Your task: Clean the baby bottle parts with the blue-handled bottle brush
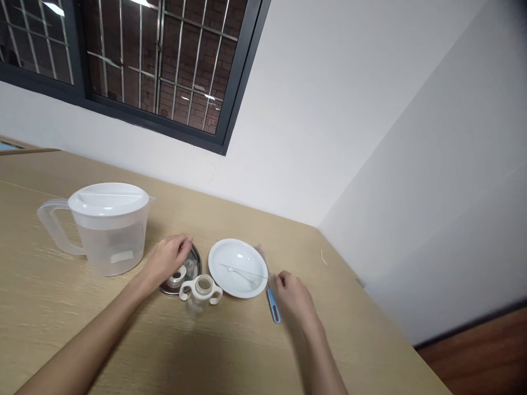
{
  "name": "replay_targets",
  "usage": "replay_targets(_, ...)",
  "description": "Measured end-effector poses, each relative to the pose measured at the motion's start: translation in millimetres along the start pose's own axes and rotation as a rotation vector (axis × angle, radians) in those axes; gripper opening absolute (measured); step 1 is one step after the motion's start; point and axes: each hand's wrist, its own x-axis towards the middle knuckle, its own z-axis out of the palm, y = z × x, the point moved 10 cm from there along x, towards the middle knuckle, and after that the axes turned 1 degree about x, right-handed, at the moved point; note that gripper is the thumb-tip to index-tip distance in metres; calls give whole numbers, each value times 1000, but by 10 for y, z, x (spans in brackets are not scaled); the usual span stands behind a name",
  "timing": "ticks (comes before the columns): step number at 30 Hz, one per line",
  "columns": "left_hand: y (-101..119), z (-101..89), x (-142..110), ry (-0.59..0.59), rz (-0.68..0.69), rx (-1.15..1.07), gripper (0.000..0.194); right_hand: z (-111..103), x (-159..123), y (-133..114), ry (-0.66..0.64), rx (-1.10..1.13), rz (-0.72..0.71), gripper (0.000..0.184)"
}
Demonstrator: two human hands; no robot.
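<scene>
My left hand (167, 257), fingers curled together, is over the far side of a round metal tray (197, 253); whatever its fingertips hold is hidden. A white ring-shaped bottle collar (176, 277) and a small clear nipple-like piece (190, 267) lie in the tray. In front stands a clear baby bottle (198, 302) with a white two-handled holder (216, 295) round its neck, its mouth uncovered. My right hand (293, 296) is closed at the right rim of a white plate (224, 249), pinching the end of a thin rod (251, 273) that reaches across it. A blue-handled tool (274, 306) lies beside that hand.
A lidded translucent pitcher (111, 236) stands on the left of the wooden table (230, 356), its handle pointing left. Behind the table are a white wall (296, 137) and a barred window (156, 60). A thin pale strip (324, 258) lies near the right edge.
</scene>
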Motion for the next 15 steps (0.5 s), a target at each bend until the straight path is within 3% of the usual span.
replay_targets(3,11,5,-2,3,12,-2,41,-173,-16,-78,118,120,-34,36)
replay_targets(9,14,1,2,1,2,4,42,-31,-22,-197,-34,278,-111,42)
replay_targets(15,68,-50,4,5,0,5,44,22,-4,-207,-62,408,-155,40)
